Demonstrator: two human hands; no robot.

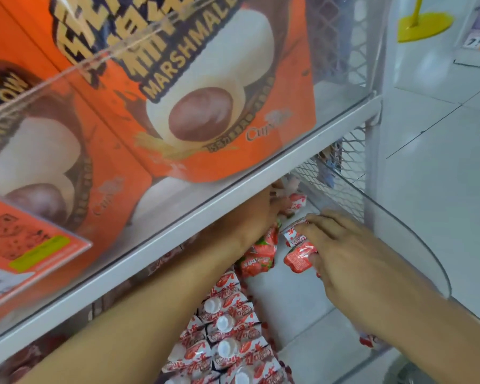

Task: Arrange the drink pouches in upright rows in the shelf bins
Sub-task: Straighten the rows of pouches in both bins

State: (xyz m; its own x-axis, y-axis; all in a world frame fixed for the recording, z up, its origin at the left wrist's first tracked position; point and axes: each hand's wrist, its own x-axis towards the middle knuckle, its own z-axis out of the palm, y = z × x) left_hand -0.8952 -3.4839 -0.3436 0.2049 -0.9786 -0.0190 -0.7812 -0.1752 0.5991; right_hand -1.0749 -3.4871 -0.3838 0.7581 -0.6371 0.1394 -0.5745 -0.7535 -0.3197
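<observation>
Under the shelf edge, left hand point(263, 214) hidden, grip unclear; right hand point(344, 248) pinches pouch point(298, 257).

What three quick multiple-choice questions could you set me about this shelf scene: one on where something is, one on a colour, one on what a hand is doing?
1. Where is the row of upright pouches?
A. On the floor
B. On the lower shelf, between the forearms
C. On the upper shelf

2. What colour are the marshmallow boxes?
A. Orange
B. Blue
C. Green

3. What is the right hand doing?
A. Hanging idle
B. Pressing the mesh
C. Gripping a red pouch

Answers:
1 B, their white caps show under the upper shelf's edge.
2 A, the box fronts are orange.
3 C, its fingers curl round the pouch.
</observation>
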